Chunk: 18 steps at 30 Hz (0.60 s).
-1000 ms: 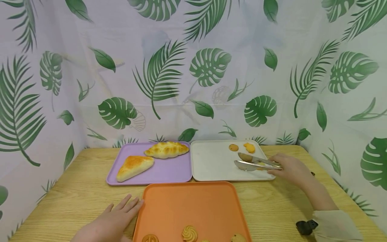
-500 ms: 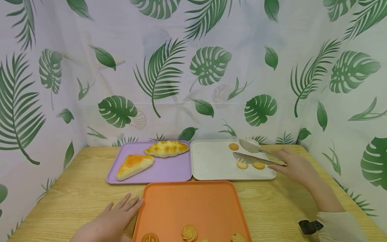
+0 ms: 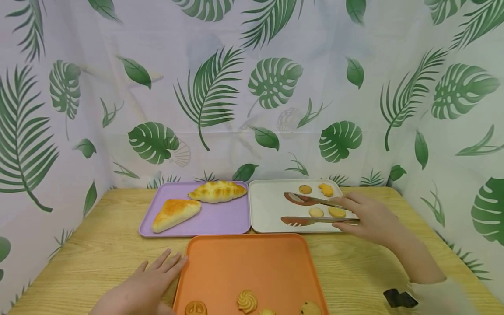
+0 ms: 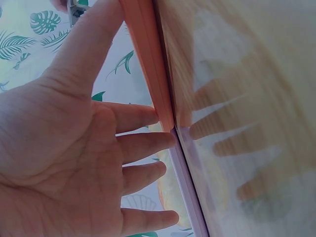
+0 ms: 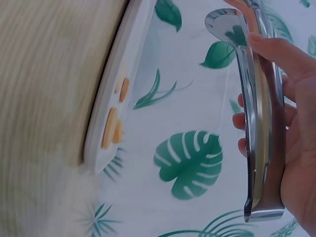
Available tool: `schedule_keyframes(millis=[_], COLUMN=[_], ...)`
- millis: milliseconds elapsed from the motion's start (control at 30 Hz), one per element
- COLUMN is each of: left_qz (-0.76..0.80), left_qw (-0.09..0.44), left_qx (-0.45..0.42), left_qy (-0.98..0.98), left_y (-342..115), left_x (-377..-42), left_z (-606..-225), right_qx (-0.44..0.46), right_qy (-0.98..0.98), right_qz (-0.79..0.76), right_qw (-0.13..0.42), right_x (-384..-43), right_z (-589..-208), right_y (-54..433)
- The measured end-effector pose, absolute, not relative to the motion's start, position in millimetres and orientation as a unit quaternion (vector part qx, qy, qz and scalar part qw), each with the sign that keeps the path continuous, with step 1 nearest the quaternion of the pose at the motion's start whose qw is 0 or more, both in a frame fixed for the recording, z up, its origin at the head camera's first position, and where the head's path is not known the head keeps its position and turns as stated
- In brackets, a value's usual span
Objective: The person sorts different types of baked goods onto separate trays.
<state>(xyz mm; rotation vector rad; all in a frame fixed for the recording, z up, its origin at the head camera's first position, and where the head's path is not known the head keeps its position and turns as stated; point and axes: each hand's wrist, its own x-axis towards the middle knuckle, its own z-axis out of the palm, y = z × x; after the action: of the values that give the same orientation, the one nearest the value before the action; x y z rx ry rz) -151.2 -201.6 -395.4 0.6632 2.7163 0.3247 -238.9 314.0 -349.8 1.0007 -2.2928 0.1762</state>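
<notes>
My right hand grips metal tongs over the white tray. The tong arms are spread, with nothing pinched between their tips. In the right wrist view the tongs are raised above the tray. Several small cookies lie on that tray: a speckled round one, an orange fish-like one, a pale round one and a yellow one. My left hand has its fingers extended at the left rim of the orange tray; fingertips seem to touch its edge.
A purple tray at the back left bears a triangular bread and a braided loaf. Near the orange tray's front lie a swirl cookie, a pretzel-like cookie and others. A leaf-print cloth encloses the table.
The tongs have spread wider and shifted left over the white tray, uncovering the fish-like cookie. No cookie has visibly moved. My left hand stays in place.
</notes>
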Motion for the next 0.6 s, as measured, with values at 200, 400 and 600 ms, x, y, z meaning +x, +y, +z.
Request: schedule_keyframes(millis=[200,400,600], left_qz=[0.111,0.112,0.112], left_qw=[0.152,0.156,0.164], left_qx=[0.241,0.237,0.227], left_qy=[0.952,0.952,0.954], left_y=[-201,-201,-200], left_x=[-149,-150,-153], left_z=[-393,-393,-394], right_qx=[0.422,0.47,0.487], right_qy=[-0.845,-0.816,-0.809], right_qz=[0.083,0.092,0.088], right_qw=[0.318,0.326,0.318], right_x=[-225,-212,-194], right_z=[-340,-333,-329], right_y=[289,266,246])
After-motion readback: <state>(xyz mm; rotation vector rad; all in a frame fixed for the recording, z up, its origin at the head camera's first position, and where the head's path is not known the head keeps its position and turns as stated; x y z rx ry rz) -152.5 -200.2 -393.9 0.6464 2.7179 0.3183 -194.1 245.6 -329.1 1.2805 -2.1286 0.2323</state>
